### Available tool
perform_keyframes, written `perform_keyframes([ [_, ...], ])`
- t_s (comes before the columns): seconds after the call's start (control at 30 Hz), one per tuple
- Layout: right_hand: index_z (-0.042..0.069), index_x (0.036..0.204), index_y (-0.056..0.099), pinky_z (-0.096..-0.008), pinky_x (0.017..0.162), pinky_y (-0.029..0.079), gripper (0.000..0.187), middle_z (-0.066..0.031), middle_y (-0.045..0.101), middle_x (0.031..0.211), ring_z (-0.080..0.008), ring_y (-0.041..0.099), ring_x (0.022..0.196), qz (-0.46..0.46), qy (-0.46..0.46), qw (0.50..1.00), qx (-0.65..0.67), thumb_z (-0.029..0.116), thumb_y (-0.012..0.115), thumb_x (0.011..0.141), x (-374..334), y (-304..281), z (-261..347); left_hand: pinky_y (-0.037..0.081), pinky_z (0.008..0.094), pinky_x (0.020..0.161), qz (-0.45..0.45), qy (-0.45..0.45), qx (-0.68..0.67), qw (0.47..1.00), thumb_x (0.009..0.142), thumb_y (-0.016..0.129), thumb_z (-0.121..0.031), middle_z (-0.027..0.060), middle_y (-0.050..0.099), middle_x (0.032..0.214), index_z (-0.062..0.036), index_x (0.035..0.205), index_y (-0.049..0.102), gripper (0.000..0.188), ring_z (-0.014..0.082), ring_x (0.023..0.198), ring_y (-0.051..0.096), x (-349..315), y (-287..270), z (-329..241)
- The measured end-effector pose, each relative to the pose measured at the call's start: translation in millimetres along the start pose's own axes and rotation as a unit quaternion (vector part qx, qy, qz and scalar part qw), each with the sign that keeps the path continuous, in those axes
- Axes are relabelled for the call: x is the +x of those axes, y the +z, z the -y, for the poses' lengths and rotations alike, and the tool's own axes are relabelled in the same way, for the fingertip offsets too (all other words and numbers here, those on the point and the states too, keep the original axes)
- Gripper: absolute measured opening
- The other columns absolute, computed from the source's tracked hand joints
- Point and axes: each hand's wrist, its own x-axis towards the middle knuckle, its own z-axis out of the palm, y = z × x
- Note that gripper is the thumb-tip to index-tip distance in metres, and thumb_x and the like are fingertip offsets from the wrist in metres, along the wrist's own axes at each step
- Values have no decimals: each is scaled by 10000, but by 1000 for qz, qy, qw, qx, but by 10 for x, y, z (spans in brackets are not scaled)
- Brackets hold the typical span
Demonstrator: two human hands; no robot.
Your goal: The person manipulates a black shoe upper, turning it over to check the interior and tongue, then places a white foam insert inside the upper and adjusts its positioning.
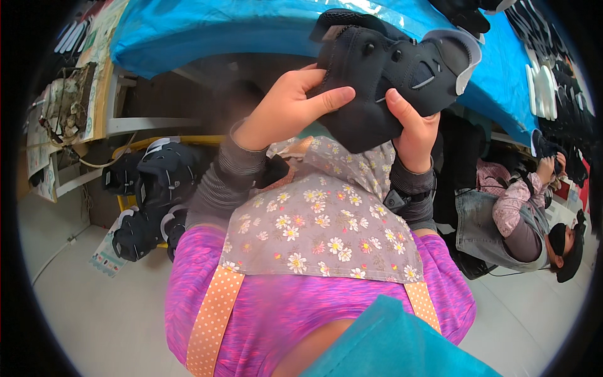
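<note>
Over my lap I hold a black shoe upper [377, 81] with eyelet holes, stitched openings and a pale grey lining edge at its right end. My left hand [286, 107] is closed on its left side, the thumb lying on the black fabric and the other fingers hidden behind it. Pressed against the lower edge, the thumb of my right hand [414, 129] shows in front, while its fingers go underneath. The upper is tilted, one black flap hanging down between my hands.
A blue-covered table [207, 31] runs ahead of me. Several black shoe uppers [166, 176] fill a yellow-framed rack at left. At right a seated co-worker [515, 213] handles another dark upper. White pieces [541, 91] lie near the far right.
</note>
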Motion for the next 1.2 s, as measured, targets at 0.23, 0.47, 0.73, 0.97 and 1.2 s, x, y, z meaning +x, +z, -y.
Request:
perform_keyframes([
  [0.23, -24, 1140, 656, -273, 831, 529, 277, -61, 689, 1063, -146, 653, 938, 32, 26, 998, -51, 19, 724, 875, 18, -15, 40, 528, 261, 833, -35, 64, 12, 997, 918, 733, -155, 60, 736, 1016, 39, 1148, 690, 304, 104, 934, 652, -21, 85, 36],
  [0.47, -27, 1137, 653, -265, 815, 524, 268, -58, 690, 1046, -140, 648, 925, 32, 14, 995, -89, 29, 721, 883, 23, -27, 39, 529, 250, 778, -47, 12, 61, 997, 908, 748, -169, 43, 733, 969, 39, 1103, 699, 289, 87, 864, 651, 20, 38, 9],
  [0.73, -24, 1132, 652, -255, 805, 525, 257, -56, 690, 1041, -133, 651, 914, 50, 56, 996, -43, 37, 717, 891, 16, -6, 25, 521, 240, 784, -67, 84, -45, 993, 941, 723, -205, 37, 700, 1025, 22, 1183, 632, 344, 82, 891, 630, 123, 115, 90],
  [0.97, -16, 1127, 653, -262, 823, 522, 255, -47, 687, 1051, -130, 646, 934, 52, 59, 994, -82, 59, 729, 895, 40, -30, -52, 503, 234, 842, -57, 82, -34, 994, 983, 670, -217, 33, 687, 1075, 21, 1210, 616, 334, 77, 947, 609, 163, 44, 217],
  [1.2, 11, 1390, 500, -394, 1027, 492, 460, -115, 607, 1321, -248, 616, 1177, 21, -7, 1000, 8, 54, 629, 951, 152, -47, -150, 341, 338, 1135, -214, 251, -67, 942, 1012, 575, -446, 116, 496, 1448, 1, 1479, 361, 681, 181, 1327, 471, 192, -170, 564],
])
